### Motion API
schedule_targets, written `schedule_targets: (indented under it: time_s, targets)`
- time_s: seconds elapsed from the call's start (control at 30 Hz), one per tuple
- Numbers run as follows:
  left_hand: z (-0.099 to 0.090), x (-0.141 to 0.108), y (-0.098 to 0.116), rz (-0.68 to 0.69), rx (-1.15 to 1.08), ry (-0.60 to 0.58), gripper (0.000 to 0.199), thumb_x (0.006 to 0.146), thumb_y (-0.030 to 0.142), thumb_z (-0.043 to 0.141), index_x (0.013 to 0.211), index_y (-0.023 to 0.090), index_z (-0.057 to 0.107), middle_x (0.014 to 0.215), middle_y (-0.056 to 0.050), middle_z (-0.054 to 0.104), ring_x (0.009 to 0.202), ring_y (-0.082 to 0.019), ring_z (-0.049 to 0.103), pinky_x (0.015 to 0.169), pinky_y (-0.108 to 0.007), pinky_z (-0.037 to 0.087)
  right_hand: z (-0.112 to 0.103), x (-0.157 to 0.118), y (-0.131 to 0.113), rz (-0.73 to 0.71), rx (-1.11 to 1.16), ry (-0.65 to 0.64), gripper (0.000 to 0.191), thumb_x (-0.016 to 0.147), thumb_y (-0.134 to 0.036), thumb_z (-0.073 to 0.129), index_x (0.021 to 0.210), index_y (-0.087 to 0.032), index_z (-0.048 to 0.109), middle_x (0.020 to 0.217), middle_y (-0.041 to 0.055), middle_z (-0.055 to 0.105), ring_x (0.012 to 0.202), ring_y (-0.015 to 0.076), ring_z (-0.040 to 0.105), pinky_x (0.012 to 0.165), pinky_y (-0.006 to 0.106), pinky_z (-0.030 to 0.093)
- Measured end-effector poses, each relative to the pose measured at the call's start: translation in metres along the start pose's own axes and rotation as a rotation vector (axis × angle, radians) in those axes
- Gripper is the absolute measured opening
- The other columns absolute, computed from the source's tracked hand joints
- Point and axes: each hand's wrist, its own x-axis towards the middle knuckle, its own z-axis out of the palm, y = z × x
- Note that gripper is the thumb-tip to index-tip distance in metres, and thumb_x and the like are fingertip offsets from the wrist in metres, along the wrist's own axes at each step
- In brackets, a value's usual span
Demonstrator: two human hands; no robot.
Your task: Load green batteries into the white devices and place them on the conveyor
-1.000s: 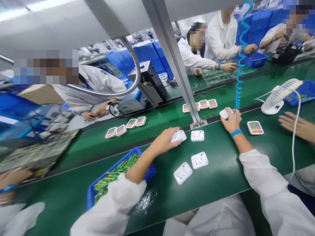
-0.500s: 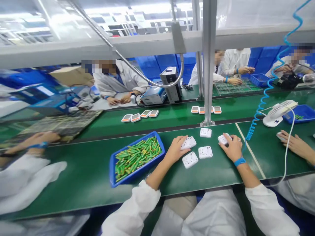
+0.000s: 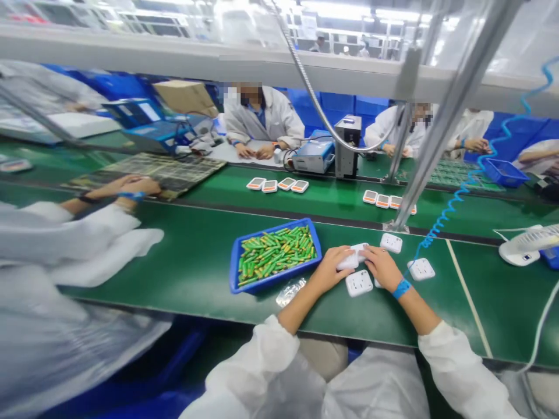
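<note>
Two bare hands were close together over the white cases: the left hand point(image 3: 334, 269) had its fingers curled around one white case point(image 3: 347, 261), while the right hand point(image 3: 383, 269) rested its fingertips on a second case point(image 3: 360, 250) just beside it; whether it gripped that one I couldn't tell. A third case point(image 3: 359, 283) lay just below them on the green tabletop point(image 3: 196, 256), another was mostly hidden under the right hand, and two more, a fourth case point(image 3: 391, 242) and a fifth case point(image 3: 421, 269), lay to the right. From where I stood, the near side looked unfinished: I saw no green cylinders point(image 3: 279, 253) in any case, and the blue tray point(image 3: 233, 276) was well filled with them. Beyond, on the green strip point(image 3: 334, 192), screened devices point(image 3: 270, 186) lay faces up, seemingly further along.
</note>
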Motion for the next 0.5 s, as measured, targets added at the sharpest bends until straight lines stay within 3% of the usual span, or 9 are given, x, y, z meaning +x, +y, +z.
schedule_targets:
  time_s: [0.13, 0.33, 0.5]
  targets:
    - [0.004, 0.002, 0.004, 0.021, 0.135, -0.022, 0.05, 0.105, 0.034, 0.076, 0.154, 0.028, 0.066, 0.168, -0.013, 0.055, 0.151, -0.035, 0.047, 0.13, -0.061, 0.044, 0.009, 0.031, 0.023, 0.008, 0.009, -0.046, 0.043, 0.103, -0.012, 0.059, 0.139, -0.023, 0.081, 0.145, 0.0172, 0.077, 0.134, 0.0322, 0.073, 0.116, 0.056, 0.056]
    - [0.011, 0.015, 0.01, 0.075, 0.291, -0.142, 0.054, 0.102, 0.033, 0.081, 0.153, 0.029, 0.066, 0.174, -0.012, 0.049, 0.153, -0.038, 0.046, 0.122, -0.056, 0.05, -0.006, 0.062, 0.044, 0.025, 0.133, -0.072, 0.04, 0.104, -0.024, 0.057, 0.133, -0.026, 0.084, 0.14, 0.0132, 0.08, 0.133, 0.0317, 0.074, 0.12, 0.056, 0.056]
    - [0.014, 0.029, 0.011, 0.138, 0.381, -0.116, 0.048, 0.105, 0.042, 0.077, 0.149, 0.025, 0.068, 0.177, -0.017, 0.044, 0.166, -0.044, 0.032, 0.126, -0.065, 0.039, -0.021, 0.071, 0.046, 0.066, 0.185, -0.094, 0.037, 0.102, -0.041, 0.061, 0.123, -0.025, 0.087, 0.134, 0.0126, 0.083, 0.126, 0.0335, 0.077, 0.116, 0.056, 0.059]
